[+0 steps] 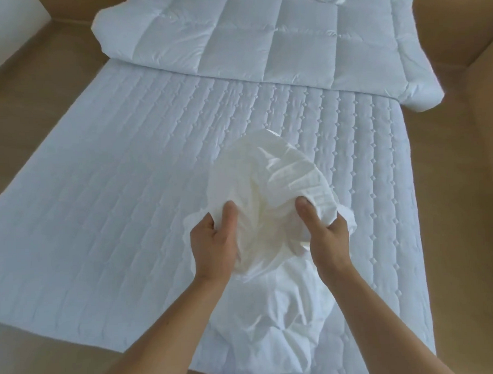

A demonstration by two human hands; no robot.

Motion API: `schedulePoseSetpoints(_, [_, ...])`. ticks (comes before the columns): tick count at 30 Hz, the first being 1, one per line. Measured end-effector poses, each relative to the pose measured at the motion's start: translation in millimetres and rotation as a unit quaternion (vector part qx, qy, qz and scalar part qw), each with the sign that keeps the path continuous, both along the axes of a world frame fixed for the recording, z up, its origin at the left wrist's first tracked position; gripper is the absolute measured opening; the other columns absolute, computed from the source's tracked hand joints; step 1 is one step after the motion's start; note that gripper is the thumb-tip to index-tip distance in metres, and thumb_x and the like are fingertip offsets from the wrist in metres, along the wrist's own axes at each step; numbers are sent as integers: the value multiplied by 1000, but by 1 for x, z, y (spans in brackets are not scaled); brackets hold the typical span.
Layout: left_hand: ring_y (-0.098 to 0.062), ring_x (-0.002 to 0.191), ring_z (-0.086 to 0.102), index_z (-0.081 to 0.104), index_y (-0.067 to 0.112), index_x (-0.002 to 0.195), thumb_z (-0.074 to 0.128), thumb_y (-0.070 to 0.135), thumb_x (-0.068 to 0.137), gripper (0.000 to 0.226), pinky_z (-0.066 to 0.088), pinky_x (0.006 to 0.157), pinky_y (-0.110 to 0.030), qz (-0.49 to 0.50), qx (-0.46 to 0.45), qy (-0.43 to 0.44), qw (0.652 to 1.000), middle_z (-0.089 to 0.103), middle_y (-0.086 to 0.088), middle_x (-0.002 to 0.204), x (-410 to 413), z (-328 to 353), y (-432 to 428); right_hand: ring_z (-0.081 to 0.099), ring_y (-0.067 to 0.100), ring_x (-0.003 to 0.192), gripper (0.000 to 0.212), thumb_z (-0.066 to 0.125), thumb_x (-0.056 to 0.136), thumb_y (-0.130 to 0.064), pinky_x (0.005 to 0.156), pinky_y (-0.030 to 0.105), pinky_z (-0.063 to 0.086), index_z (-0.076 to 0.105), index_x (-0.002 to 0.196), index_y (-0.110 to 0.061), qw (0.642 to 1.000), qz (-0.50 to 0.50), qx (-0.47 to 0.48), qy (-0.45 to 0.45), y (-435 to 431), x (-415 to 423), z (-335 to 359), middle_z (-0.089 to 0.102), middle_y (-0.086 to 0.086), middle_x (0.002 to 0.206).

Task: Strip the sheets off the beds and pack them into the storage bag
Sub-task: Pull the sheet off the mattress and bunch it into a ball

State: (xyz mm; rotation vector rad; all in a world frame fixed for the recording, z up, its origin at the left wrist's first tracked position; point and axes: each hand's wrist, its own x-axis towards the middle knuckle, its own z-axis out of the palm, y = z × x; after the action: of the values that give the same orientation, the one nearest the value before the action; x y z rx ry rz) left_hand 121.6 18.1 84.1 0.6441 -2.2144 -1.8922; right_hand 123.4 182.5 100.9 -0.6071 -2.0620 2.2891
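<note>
A bunched white sheet (270, 191) is held up above the foot half of the bed, its lower part trailing down in a crumpled heap (280, 311) at the near edge. My left hand (213, 244) grips the sheet's left side, thumb on top of the cloth. My right hand (322, 231) grips its right side by the gathered hem. The quilted white mattress pad (122, 191) lies bare under the sheet. No storage bag is in view.
A folded white duvet (248, 38) lies across the head half of the bed, its right corner hanging over the edge. A tan floor (21, 91) runs along both sides, and a tan wall rises at the right.
</note>
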Motion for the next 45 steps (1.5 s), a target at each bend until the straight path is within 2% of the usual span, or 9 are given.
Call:
schedulePoseSetpoints(4, [-13, 54, 57, 54, 15, 52, 58, 42, 94, 51, 45, 54, -26, -31, -17, -100, 994, 55, 7, 49, 45, -32, -14, 69, -1, 91, 47, 56, 72, -82, 80, 19, 53, 74, 91, -44, 994, -13, 39, -101, -5, 53, -35, 75, -18, 96])
schedulePoseSetpoints(9, [-32, 89, 64, 64, 7, 87, 57, 35, 92, 29, 53, 77, -41, -71, -96, -238, 964, 65, -5, 82, 69, -57, -40, 66, 18, 74, 43, 60, 81, -64, 65, 33, 50, 64, 78, -22, 947, -18, 214, -239, 5, 77, -66, 68, -5, 74])
schedulePoseSetpoints(14, [-34, 114, 48, 45, 10, 124, 69, 29, 76, 57, 45, 91, -46, -47, -283, -93, 954, 52, -10, 120, 45, -43, -50, 56, 25, 106, 35, 64, 82, -46, 93, 45, 44, 55, 107, -25, 861, 26, 426, -278, 16, 74, -65, 60, -5, 101])
schedulePoseSetpoints(16, [-33, 136, 28, 29, 20, 147, 58, 40, 82, 74, 33, 105, -49, -123, -358, -15, 925, 33, -14, 148, 21, -33, -37, 42, 27, 126, 56, 67, 80, -35, 102, 47, 33, 46, 132, -29, 851, 31, 463, -247, 13, 68, -58, 49, 0, 129])
schedulePoseSetpoints(19, [-30, 149, -9, 11, 43, 152, 31, 62, 88, 70, 12, 114, -57, -305, -441, -65, 841, -1, 2, 164, -16, -34, -10, 19, 24, 144, 89, 67, 78, -27, 112, 50, 27, 20, 153, -37, 856, 60, 477, -189, 9, 58, -48, 22, -3, 157])
schedulePoseSetpoints(25, [-40, 146, -21, -6, 48, 150, 0, 70, 88, 66, 1, 110, -68, -433, -502, -186, 725, -10, 6, 164, 13, -86, 8, -14, 15, 152, 76, 26, 87, -74, 116, 63, 3, 4, 155, -49, 827, 140, 544, -37, -6, 33, -54, -4, -9, 167])
schedulePoseSetpoints(31, [-29, 149, -15, -7, 45, 150, 0, 65, 85, 69, 10, 114, -62, -339, -464, -145, 806, -7, 10, 164, 36, -114, -7, -31, 16, 147, 76, 9, 85, -82, 114, 70, -1, -13, 152, -51, 781, 249, 543, -182, 5, 47, -127, -29, -14, 162])
schedulePoseSetpoints(38, [-32, 146, -25, -44, 56, 127, -5, 82, 72, 72, -5, 113, -65, -264, -377, -274, 845, -35, 8, 156, 27, -163, 1, -23, 29, 150, 108, 30, 56, -103, 109, 76, 15, -30, 137, -64, 850, 156, 418, -282, 6, 47, -172, -39, -19, 154])
schedulePoseSetpoints(45, [-36, 142, -31, -18, 59, 142, 13, 99, 62, 95, -10, 113, -61, -164, -399, -270, 861, -34, -2, 157, 24, -179, -8, -2, 34, 153, 146, 66, 33, -96, 116, 59, 21, -26, 140, -61, 898, 90, 300, -309, 14, 31, -181, -25, -3, 163])
